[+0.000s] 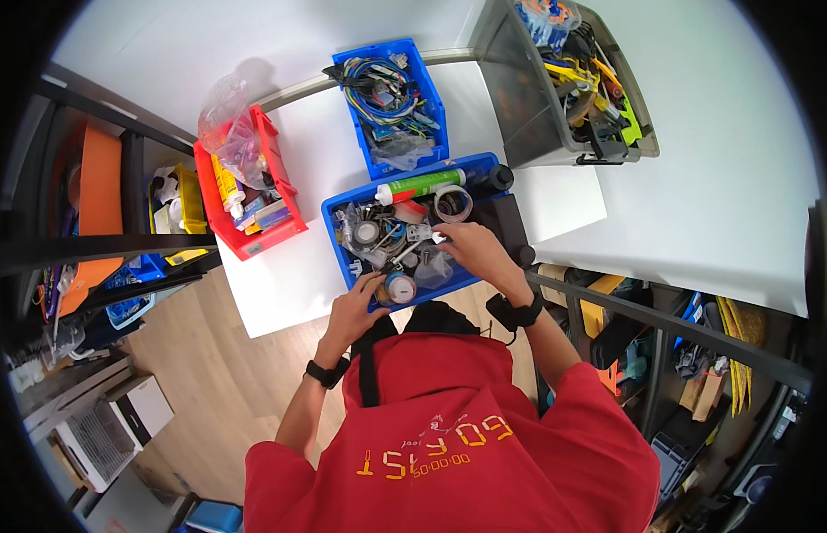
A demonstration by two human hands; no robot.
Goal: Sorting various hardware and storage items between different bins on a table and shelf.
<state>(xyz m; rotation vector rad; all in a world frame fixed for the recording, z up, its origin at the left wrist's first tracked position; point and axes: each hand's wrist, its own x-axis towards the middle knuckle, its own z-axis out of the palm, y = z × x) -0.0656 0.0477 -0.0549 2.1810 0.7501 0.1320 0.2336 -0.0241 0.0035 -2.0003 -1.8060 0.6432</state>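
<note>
A blue plastic bin (pixel 464 289) full of mixed hardware stands at the table's front edge. My right hand (pixel 478 250) reaches over it, fingertips pinching a small white piece (pixel 439 237) whose kind I cannot make out. Just left of that piece is a white perforated block (pixel 418 232). My left hand (pixel 352 316) is at the bin's near left corner, thumb and fingers apart around the rim; whether it grips anything is unclear. Beside its fingers sits a round white-topped roll or tub (pixel 400 288). A green sealant cartridge (pixel 423 185) and a tape roll (pixel 452 204) lie towards the back.
Behind stands a blue bin of cables (pixel 442 126). A red bin (pixel 278 174) with tubes and plastic bags is to the left, a grey tool crate (pixel 526 100) to the right. Metal-framed shelves (pixel 653 313) flank both sides. A black box (pixel 513 223) overhangs the bin's right end.
</note>
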